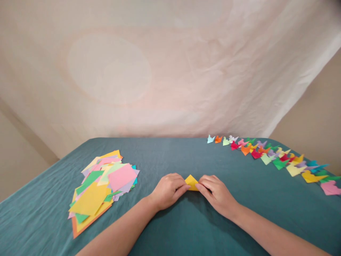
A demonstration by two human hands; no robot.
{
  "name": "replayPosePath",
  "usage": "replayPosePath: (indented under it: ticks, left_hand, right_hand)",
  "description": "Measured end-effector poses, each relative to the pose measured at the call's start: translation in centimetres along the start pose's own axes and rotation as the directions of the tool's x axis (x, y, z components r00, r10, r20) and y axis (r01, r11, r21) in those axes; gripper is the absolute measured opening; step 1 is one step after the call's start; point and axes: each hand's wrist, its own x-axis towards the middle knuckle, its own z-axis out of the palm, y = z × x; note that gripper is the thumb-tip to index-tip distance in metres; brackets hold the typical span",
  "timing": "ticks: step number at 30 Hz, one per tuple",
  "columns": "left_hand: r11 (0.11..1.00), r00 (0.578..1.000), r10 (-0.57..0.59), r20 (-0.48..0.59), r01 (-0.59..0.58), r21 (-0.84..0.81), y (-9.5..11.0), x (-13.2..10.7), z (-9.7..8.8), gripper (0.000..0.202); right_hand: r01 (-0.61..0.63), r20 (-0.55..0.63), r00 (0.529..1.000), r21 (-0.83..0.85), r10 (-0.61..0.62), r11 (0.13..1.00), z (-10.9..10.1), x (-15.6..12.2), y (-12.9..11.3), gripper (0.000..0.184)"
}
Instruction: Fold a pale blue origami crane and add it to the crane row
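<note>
A small yellow folded paper (191, 181) lies on the teal tablecloth (170, 156) near the front middle. My left hand (168, 190) presses on its left side with fingers curled. My right hand (215, 193) pinches its right side, fingertips on the paper. Both hands rest on the cloth and cover the paper's lower part.
A loose pile of coloured square paper sheets (101, 186) lies at the left. A curved row of several folded paper cranes (269, 154) in many colours runs along the right edge. A pale cloth backdrop (160, 71) hangs behind the table.
</note>
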Motion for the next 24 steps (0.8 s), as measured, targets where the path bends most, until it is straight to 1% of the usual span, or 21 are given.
replayPosePath:
  ticks: [4, 6, 8, 10, 13, 15, 16, 19, 21, 24]
  left_hand:
    - [0.995, 0.995, -0.092, -0.025, 0.09, -0.047, -0.1, -0.1, 0.3, 0.029]
    - [0.987, 0.988, -0.147, -0.039, 0.144, -0.076, -0.2, -0.2, 0.4, 0.025]
    - [0.979, 0.981, -0.183, -0.059, 0.176, -0.101, -0.2, -0.3, 0.5, 0.027]
    - [0.982, 0.979, -0.176, -0.098, 0.168, -0.086, 0.0, -0.2, 0.4, 0.031]
    - [0.991, 0.98, -0.121, -0.158, 0.129, 0.038, 1.2, 0.0, 0.2, 0.032]
    - [0.985, 0.987, -0.092, -0.136, 0.11, 0.133, 2.5, 0.1, 0.2, 0.031]
    - [0.979, 0.991, -0.085, -0.103, 0.102, 0.174, 3.3, 0.1, 0.4, 0.033]
    - [0.945, 0.991, -0.131, -0.016, 0.13, 0.3, 4.9, -0.2, 1.2, 0.05]
    - [0.933, 0.99, -0.135, 0.033, 0.116, 0.341, 5.3, -0.7, 1.8, 0.059]
    - [0.93, 0.986, -0.144, 0.081, 0.107, 0.351, 4.9, -1.4, 2.5, 0.064]
  right_hand:
    - [-0.076, -0.027, 0.997, 0.082, 0.079, 0.994, 0.1, 0.2, 0.2, 0.027]
    - [-0.104, -0.028, 0.994, 0.132, 0.109, 0.986, 0.1, 0.4, 0.4, 0.027]
    - [-0.12, -0.025, 0.992, 0.175, 0.126, 0.977, 0.2, 0.7, 0.7, 0.03]
    - [-0.129, -0.021, 0.991, 0.194, 0.135, 0.972, 0.3, 1.0, 0.9, 0.031]
    - [-0.135, -0.005, 0.99, 0.192, 0.139, 0.972, 0.4, 1.4, 1.2, 0.03]
    - [-0.135, 0.011, 0.991, 0.184, 0.135, 0.974, 0.6, 1.5, 1.4, 0.03]
    - [-0.132, 0.017, 0.991, 0.179, 0.131, 0.975, 0.7, 1.6, 1.5, 0.029]
    - [-0.128, 0.01, 0.992, 0.164, 0.128, 0.978, 1.0, 1.7, 1.9, 0.029]
    - [-0.125, -0.019, 0.991, 0.142, 0.129, 0.982, 1.2, 1.8, 2.1, 0.029]
    - [-0.121, -0.068, 0.99, 0.076, 0.126, 0.99, 1.4, 1.8, 2.3, 0.028]
